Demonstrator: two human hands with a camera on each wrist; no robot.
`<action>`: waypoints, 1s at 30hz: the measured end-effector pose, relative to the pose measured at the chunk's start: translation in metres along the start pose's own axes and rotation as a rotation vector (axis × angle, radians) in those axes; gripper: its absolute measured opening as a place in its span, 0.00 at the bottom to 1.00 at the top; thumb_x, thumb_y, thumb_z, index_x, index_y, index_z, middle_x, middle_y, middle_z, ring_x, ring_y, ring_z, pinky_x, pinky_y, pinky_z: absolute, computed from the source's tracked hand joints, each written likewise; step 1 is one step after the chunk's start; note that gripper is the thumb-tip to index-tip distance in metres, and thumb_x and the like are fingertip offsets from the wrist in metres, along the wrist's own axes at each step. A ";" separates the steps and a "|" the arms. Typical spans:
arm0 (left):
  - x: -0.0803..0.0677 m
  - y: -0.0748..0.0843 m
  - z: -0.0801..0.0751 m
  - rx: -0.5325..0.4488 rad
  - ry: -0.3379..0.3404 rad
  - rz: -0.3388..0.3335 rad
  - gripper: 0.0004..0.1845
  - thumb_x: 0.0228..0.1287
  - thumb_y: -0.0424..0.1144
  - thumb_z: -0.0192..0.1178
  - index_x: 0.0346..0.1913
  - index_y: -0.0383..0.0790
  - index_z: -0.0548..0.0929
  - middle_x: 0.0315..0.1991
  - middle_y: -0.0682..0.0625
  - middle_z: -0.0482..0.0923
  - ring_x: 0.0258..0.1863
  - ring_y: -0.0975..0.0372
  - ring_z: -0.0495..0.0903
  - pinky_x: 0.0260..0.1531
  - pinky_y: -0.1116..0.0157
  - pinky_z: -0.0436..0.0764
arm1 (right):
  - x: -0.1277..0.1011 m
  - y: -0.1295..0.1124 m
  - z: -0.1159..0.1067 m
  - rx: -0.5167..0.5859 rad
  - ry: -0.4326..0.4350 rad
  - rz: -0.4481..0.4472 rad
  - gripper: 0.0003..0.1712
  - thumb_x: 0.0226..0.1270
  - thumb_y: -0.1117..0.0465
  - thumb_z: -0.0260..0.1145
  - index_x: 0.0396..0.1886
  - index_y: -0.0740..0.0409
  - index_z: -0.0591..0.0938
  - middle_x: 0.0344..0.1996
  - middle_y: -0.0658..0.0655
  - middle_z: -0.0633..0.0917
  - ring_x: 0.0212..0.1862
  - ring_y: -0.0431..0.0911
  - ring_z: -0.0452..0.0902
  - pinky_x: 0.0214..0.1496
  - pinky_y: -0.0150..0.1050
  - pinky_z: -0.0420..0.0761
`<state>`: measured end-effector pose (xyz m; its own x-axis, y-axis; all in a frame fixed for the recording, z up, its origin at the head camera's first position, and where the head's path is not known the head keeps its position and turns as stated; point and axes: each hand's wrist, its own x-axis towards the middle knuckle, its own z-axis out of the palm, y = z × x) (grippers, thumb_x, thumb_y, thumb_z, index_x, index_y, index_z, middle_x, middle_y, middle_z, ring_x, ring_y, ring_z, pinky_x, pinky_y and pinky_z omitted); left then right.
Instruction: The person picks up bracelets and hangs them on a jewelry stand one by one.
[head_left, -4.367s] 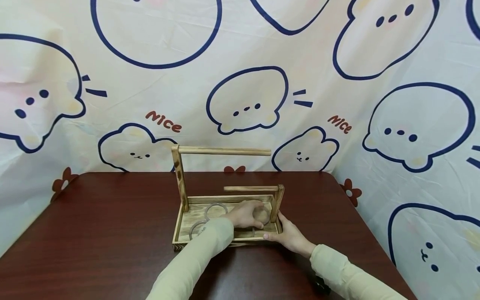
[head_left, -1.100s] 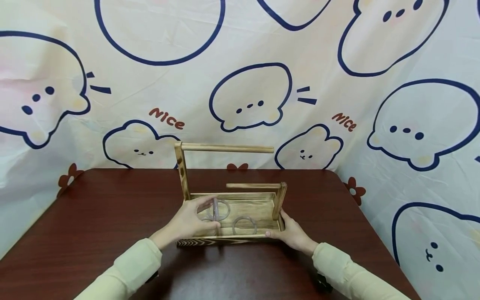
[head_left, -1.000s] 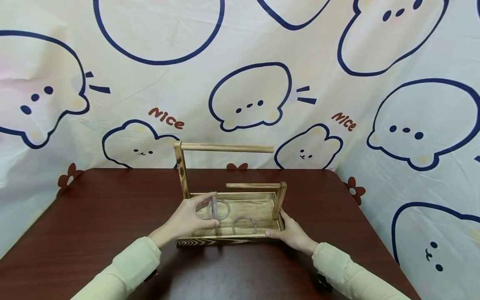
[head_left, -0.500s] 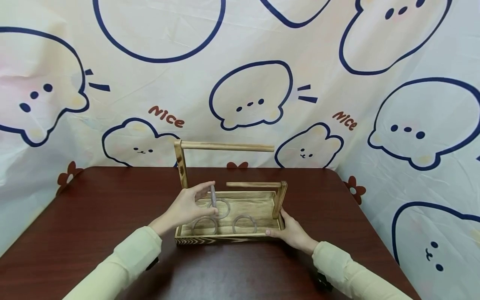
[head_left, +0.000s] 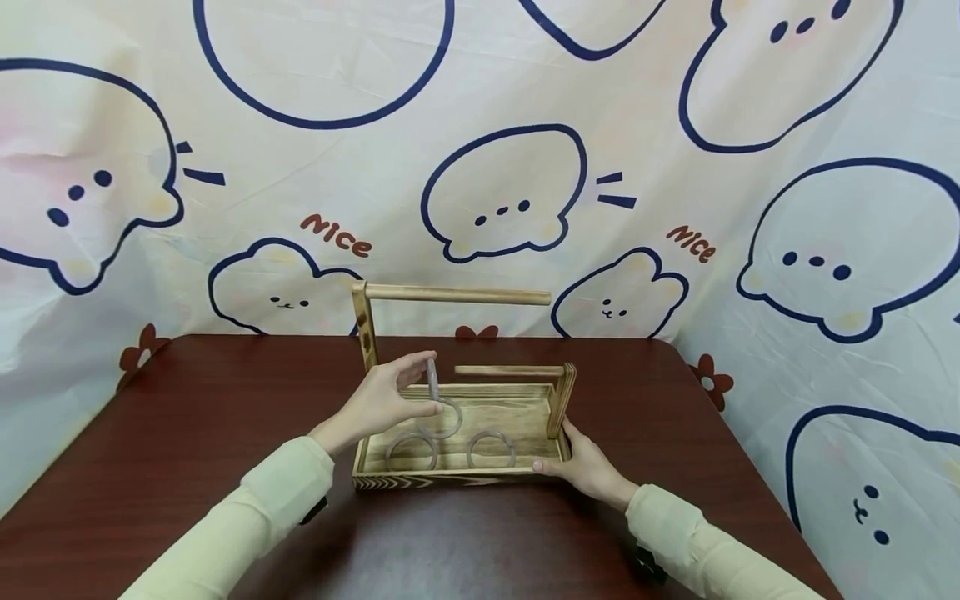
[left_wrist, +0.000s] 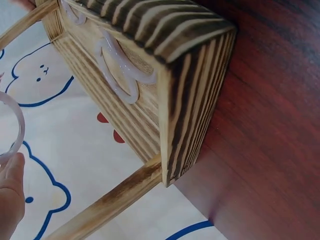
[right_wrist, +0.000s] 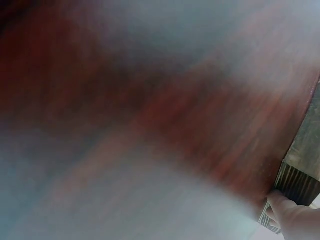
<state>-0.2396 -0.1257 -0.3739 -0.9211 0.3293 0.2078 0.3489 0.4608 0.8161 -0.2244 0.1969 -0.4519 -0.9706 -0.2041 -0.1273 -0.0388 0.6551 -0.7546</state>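
A wooden tray (head_left: 457, 479) with a tall post and rod (head_left: 457, 294) and a shorter post and rod (head_left: 510, 370) stands on the dark red table (head_left: 187, 433). My left hand (head_left: 390, 398) pinches a translucent ring (head_left: 432, 377) upright, above the tray's left half; the same ring (left_wrist: 15, 131) shows edge-on in the left wrist view. Three more rings lie on the tray floor: one (head_left: 442, 419) just under the held ring, one (head_left: 411, 452) front left, one (head_left: 491, 449) front middle. My right hand (head_left: 581, 463) grips the tray's front right corner (right_wrist: 295, 192).
A cartoon-printed cloth backdrop (head_left: 495, 192) hangs behind and to the right of the table. The table stretches out on both sides of the tray. The right wrist view is mostly blurred table surface.
My left hand crossed from the tray's right side to its left, picked up a ring and has lifted it upward over the last second. The right hand stays on the tray corner.
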 end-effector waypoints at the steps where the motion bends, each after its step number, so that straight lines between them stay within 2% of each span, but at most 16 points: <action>1: 0.001 0.000 0.000 -0.006 -0.006 -0.001 0.40 0.48 0.44 0.71 0.66 0.49 0.66 0.63 0.43 0.68 0.61 0.52 0.70 0.57 0.57 0.71 | 0.000 0.000 0.000 0.001 -0.001 0.000 0.61 0.48 0.45 0.72 0.71 0.66 0.47 0.68 0.67 0.57 0.69 0.59 0.51 0.65 0.56 0.60; 9: 0.009 0.005 0.002 -0.011 -0.015 0.007 0.40 0.46 0.49 0.71 0.65 0.49 0.66 0.63 0.43 0.68 0.61 0.50 0.69 0.58 0.57 0.70 | 0.001 0.000 0.001 0.007 0.003 0.004 0.61 0.48 0.46 0.72 0.71 0.67 0.47 0.68 0.67 0.57 0.69 0.59 0.51 0.65 0.56 0.60; 18: 0.016 0.009 0.005 -0.005 -0.040 0.000 0.39 0.48 0.46 0.70 0.65 0.49 0.66 0.64 0.48 0.67 0.62 0.54 0.68 0.59 0.57 0.69 | 0.001 -0.001 0.000 0.000 0.005 -0.003 0.62 0.47 0.45 0.72 0.71 0.67 0.47 0.68 0.68 0.57 0.69 0.60 0.51 0.65 0.56 0.59; 24: 0.020 0.012 0.005 -0.001 -0.057 0.018 0.41 0.46 0.52 0.70 0.65 0.51 0.66 0.64 0.50 0.66 0.62 0.54 0.68 0.60 0.57 0.68 | 0.000 -0.001 0.000 0.002 -0.001 -0.009 0.61 0.48 0.46 0.72 0.71 0.67 0.47 0.68 0.67 0.56 0.69 0.59 0.50 0.65 0.56 0.59; 30: 0.027 0.016 0.005 0.009 -0.085 0.034 0.42 0.47 0.49 0.70 0.66 0.50 0.64 0.64 0.48 0.66 0.62 0.54 0.68 0.60 0.58 0.68 | 0.000 -0.002 0.000 -0.004 0.007 -0.010 0.61 0.47 0.46 0.72 0.71 0.67 0.48 0.68 0.68 0.57 0.69 0.59 0.52 0.65 0.56 0.60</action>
<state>-0.2578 -0.1050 -0.3581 -0.8908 0.4136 0.1883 0.3814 0.4551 0.8046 -0.2240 0.1960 -0.4502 -0.9719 -0.2052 -0.1149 -0.0495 0.6562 -0.7529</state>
